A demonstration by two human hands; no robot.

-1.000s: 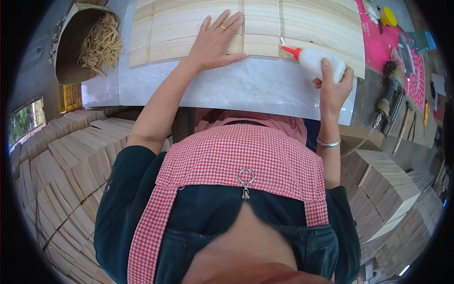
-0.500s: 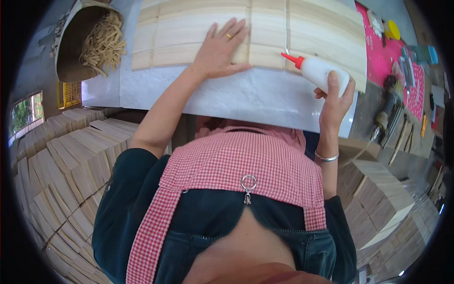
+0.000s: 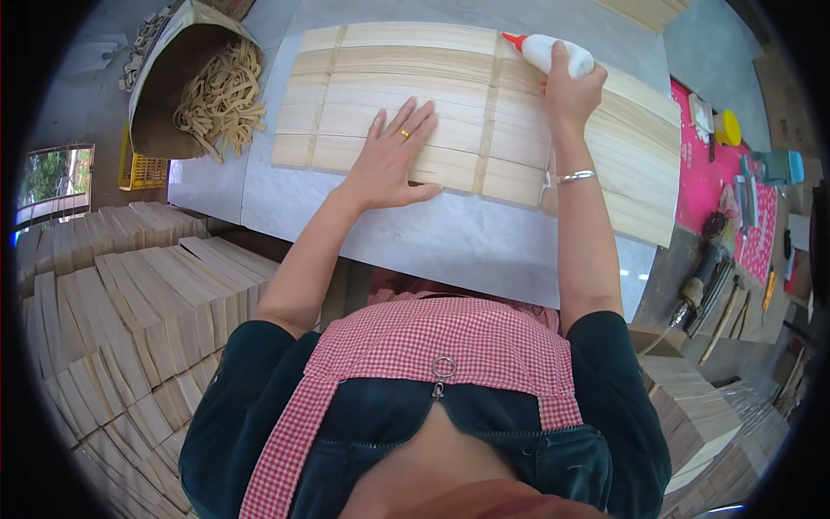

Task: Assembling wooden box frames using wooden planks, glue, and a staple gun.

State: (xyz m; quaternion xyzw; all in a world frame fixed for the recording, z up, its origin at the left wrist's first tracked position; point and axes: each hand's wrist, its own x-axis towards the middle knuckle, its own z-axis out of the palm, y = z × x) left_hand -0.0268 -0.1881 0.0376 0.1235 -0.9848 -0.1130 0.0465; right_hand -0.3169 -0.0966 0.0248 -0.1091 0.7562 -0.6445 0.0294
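Observation:
Pale wooden boards point(image 3: 406, 91) lie side by side on the light grey tabletop, with narrow grooves running across them from far to near. My left hand point(image 3: 396, 163) rests flat on the boards near their front edge, its fingers spread. In my right hand point(image 3: 572, 97) is a white glue bottle point(image 3: 553, 54) with a red pointed nozzle point(image 3: 513, 40). The bottle is tilted, its tip by the far end of a groove point(image 3: 494, 95). Another groove farther right shows glossy wet-looking glue point(image 3: 546, 177) at its near end; my right forearm hides part of it.
At the left, an open bag point(image 3: 156, 104) holds many tan strips point(image 3: 226, 99), above a yellow crate point(image 3: 143, 171). Stacked wooden boards point(image 3: 130, 303) stand left of me, more point(image 3: 692, 402) at lower right. A pink sheet point(image 3: 696, 190), a yellow lid point(image 3: 729, 128) and tools point(image 3: 705, 272) lie right.
My right hand has carried the glue bottle away from me, from the near edge to the far edge of the boards. My left hand still lies on the boards; the whole view has shifted.

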